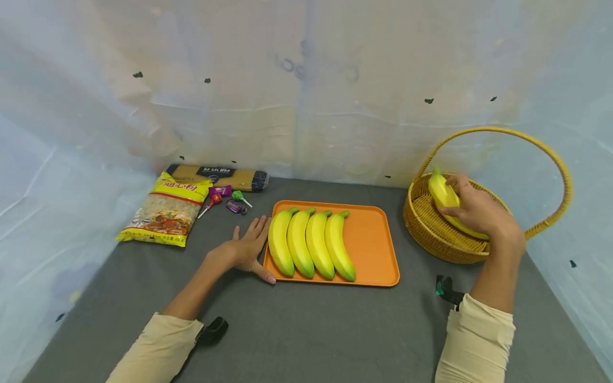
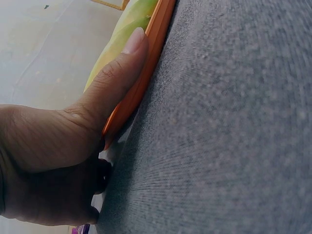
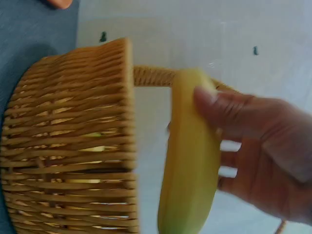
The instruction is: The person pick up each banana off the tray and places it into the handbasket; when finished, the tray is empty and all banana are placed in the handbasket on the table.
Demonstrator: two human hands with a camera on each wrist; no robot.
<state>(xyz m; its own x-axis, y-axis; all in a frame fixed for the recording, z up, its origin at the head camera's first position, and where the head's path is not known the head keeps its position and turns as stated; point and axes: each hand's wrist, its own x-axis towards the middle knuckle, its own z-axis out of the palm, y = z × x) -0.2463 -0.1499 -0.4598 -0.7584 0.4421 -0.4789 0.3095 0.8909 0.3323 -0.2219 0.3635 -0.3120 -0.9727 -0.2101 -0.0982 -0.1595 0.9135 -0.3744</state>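
Grey felt table (image 1: 306, 330), draped backdrop | right hand (image 1: 479, 210) grips banana (image 1: 442, 194) above wicker basket (image 1: 431, 229), 3 o'clock | left hand (image 1: 246, 247) flat, steadying orange tray (image 1: 369, 239) | next, likely: lay it beside four bananas (image 1: 311, 242).

left hand (image 1: 246, 249): flat, fingers straight | right hand (image 1: 476, 209): raised, fingers curled

head: table viewed from above, forward and down | left wrist: orange tray (image 2: 155, 46) edge seen close, at cloth level | right wrist: basket (image 3: 73, 146) seen close; both shared with head

A grey table (image 1: 306, 330) bears tray (image 1: 373, 250), basket (image 1: 431, 229), noodle bags (image 1: 165, 213), sweets (image 1: 230, 199).
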